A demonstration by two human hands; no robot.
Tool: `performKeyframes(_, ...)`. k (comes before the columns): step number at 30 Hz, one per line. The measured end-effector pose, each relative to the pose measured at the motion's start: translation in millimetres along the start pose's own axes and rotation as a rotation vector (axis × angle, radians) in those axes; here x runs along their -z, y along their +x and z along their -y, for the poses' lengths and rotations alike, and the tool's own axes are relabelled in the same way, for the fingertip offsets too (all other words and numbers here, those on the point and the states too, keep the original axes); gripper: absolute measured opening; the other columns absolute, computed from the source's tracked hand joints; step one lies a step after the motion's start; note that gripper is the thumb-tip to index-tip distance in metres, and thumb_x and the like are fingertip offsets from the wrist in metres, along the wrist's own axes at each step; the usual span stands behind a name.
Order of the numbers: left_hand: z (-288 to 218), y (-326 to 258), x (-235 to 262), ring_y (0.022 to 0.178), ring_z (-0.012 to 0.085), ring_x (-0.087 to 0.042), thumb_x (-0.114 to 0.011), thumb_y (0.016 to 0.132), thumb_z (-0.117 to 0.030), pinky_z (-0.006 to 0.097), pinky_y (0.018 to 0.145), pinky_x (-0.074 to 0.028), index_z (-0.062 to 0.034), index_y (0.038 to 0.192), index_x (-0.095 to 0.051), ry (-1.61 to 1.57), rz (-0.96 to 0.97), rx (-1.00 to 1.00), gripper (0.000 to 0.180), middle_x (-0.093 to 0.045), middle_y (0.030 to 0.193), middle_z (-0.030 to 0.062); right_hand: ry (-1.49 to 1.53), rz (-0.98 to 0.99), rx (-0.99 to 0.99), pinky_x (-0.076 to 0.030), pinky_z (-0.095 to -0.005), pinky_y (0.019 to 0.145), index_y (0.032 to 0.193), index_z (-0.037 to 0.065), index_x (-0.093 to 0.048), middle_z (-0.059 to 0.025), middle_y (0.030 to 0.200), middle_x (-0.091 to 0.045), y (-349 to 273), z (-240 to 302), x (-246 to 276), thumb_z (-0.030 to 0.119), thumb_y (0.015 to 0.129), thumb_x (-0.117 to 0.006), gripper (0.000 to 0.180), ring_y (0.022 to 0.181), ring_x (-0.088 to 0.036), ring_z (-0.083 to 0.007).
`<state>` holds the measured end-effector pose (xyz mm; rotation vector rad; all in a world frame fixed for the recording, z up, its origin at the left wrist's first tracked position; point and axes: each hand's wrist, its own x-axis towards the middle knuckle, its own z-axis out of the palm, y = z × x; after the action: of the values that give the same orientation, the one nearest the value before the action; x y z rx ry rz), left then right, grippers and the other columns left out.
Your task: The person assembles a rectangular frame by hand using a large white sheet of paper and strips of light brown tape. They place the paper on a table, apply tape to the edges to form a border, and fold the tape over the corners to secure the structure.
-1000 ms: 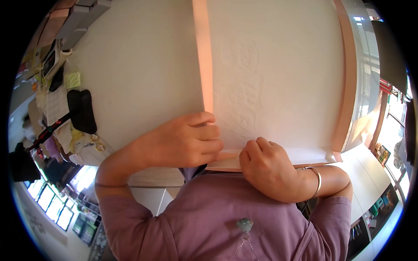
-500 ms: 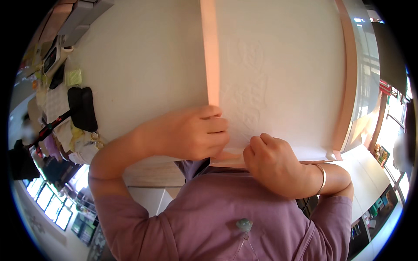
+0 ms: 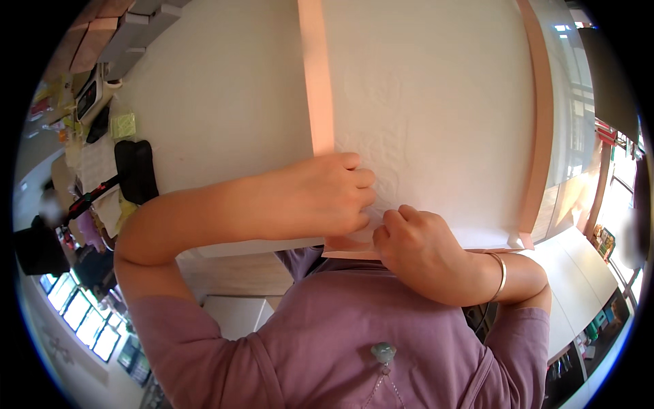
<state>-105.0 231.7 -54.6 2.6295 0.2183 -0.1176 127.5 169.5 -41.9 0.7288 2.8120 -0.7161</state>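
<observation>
As sheet (image 3: 449,136) lies beneath, curled left hand (image 3: 337,194)

The wide, flat, thin sheet (image 3: 443,123) is white, with pale curvy marks that may be creases. The long, flat left strip (image 3: 317,75) and the long, flat right strip (image 3: 543,123) are plain peachy pink. The short-sleeved cloth shirt (image 3: 354,327) is plain dusty purple. The round stone pendant (image 3: 384,352) is cloudy green, and the thin metal bracelet (image 3: 503,276) is pale gold. The small square packet (image 3: 124,125) is yellow-green, and the rounded pad (image 3: 137,172) is black.
</observation>
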Motion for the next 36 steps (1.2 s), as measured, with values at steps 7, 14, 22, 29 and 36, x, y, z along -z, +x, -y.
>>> performKeyframes(7,0.6,4.0,-5.8,0.084,0.0151,-0.058,-0.067,0.082,-0.017,0.029,0.079,-0.042,-0.0154,0.082,-0.065,-0.039,-0.057,-0.019,0.002,-0.056,0.079,-0.0016,-0.005,-0.004,0.007,-0.047,-0.0279,0.054,0.066,0.01,-0.06,-0.003,0.07,-0.051,-0.5,-1.4,1.8,0.011,0.064,-0.069,0.009,0.067,-0.054,-0.0154)
performKeyframes(14,4.8,0.3,-4.0,0.079,0.0164,-0.058,-0.073,0.075,-0.018,0.031,0.084,-0.042,-0.0171,0.075,-0.065,-0.219,0.031,-0.047,0.008,-0.059,0.069,-0.0048,-0.052,-0.048,0.027,-0.042,-0.0266,0.051,0.063,0.012,-0.058,-0.0004,0.066,-0.053,2.2,-0.4,2.1,0.014,0.069,-0.071,0.014,0.066,-0.054,-0.0126)
performKeyframes(22,4.9,0.9,0.9,0.081,0.0161,-0.058,-0.077,0.069,-0.026,0.032,0.086,-0.043,-0.0181,0.066,-0.064,-0.25,0.027,-0.052,0.015,-0.059,0.068,-0.0052,-0.038,-0.084,0.008,-0.04,-0.0269,0.051,0.062,0.011,-0.057,-0.0009,0.065,-0.052,1.5,1.6,-3.7,0.015,0.068,-0.071,0.016,0.065,-0.053,-0.0137)
performKeyframes(29,-4.9,-8.5,-2.4,0.085,0.0157,-0.056,-0.073,0.071,-0.023,0.032,0.08,-0.042,-0.0185,0.059,-0.062,-0.058,0.002,-0.005,0.016,-0.057,0.072,-0.0045,-0.073,-0.071,0.042,-0.037,-0.0272,0.049,0.06,0.012,-0.056,-0.0013,0.065,-0.051,-0.8,3.9,-2.6,0.014,0.066,-0.07,0.015,0.064,-0.051,-0.0138)
performKeyframes(36,-12.1,-8.8,-8.8,0.091,0.0163,-0.057,-0.073,0.078,-0.021,0.034,0.091,-0.046,-0.0198,0.062,-0.066,0.007,-0.265,0.035,0.018,-0.057,0.083,-0.0048,-0.056,-0.01,0.087,-0.042,-0.0268,0.052,0.067,0.008,-0.06,-0.0028,0.07,-0.05,-3.6,2.9,6.5,0.013,0.063,-0.069,0.011,0.069,-0.052,-0.0149)
